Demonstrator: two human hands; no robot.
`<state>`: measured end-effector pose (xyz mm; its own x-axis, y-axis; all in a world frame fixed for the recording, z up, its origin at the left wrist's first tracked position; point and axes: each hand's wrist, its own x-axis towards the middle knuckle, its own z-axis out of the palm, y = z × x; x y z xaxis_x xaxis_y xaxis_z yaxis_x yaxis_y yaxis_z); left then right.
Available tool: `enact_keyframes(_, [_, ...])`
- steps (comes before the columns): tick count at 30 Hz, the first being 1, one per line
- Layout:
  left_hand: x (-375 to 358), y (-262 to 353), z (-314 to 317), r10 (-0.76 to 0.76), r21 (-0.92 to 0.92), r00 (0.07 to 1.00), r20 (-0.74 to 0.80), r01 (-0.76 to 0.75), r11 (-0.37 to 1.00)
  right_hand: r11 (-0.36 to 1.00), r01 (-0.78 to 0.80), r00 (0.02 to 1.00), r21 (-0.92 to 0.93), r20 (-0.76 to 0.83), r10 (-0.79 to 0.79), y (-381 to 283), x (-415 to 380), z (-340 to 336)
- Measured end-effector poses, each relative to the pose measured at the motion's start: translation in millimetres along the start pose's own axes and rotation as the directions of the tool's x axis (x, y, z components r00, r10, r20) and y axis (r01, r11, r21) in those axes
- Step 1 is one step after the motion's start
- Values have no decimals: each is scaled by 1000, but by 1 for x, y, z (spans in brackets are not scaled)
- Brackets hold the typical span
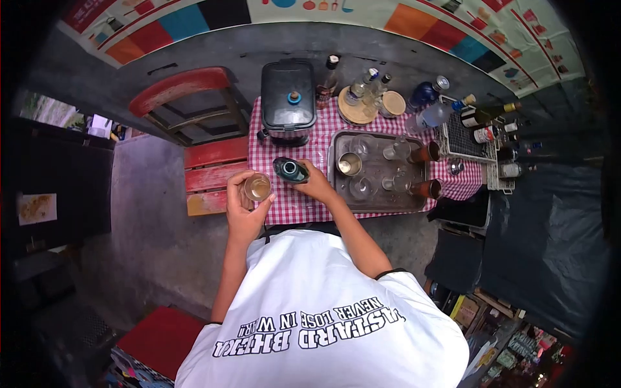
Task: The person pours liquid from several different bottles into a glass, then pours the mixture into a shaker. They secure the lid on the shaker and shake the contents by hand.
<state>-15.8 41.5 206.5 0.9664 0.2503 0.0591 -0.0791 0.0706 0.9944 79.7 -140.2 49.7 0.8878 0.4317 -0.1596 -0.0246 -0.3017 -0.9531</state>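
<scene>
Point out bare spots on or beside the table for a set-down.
Cloth strip between black container and tray: bare, narrow. Front cloth between left hand and right hand: bare. Chair seat, left of the cloth: bare. Crowded: tray, with glasses; back right, with bottles and rack.

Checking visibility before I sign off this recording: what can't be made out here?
All in the head view:
Fill level of the tall dark green bottle: hidden by its dark sides.
Some right hand fingertips: hidden by that bottle.
Any liquid in the clear round glass, left hand: too small.
Inside of the black rectangular container: hidden by its lid.
Top of the multicoloured wall banner: cut off by the upper edge.
</scene>
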Motion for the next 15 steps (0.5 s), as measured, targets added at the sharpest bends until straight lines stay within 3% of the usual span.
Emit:
enact_keyframes(4, [0, 1, 19, 12, 22, 999, 40, -13, 1000, 999, -36, 994, -16, 102, 38, 2, -10, -13])
enact_keyframes(6, [0, 0, 29, 12, 18, 998, 67, -14, 1000, 964, -128, 986, -232, 78, 149, 8, -21, -21])
enact_keyframes(7, [0, -2, 35, 17, 16, 996, 87, -18, 1000, 955, -107, 989, -278, 66, 130, 14, -31, -26])
enact_keyframes(11, [1, -10, 63, 28, 25, 989, 145, -32, 999, 959, -198, 955, -201, 183, 235, 15, -78, -59])
enact_keyframes(15, [-2, -30, 94, -22, 87, 978, 209, 4, 996, 936, -297, 913, -187, 230, 336, 58, -131, -86])
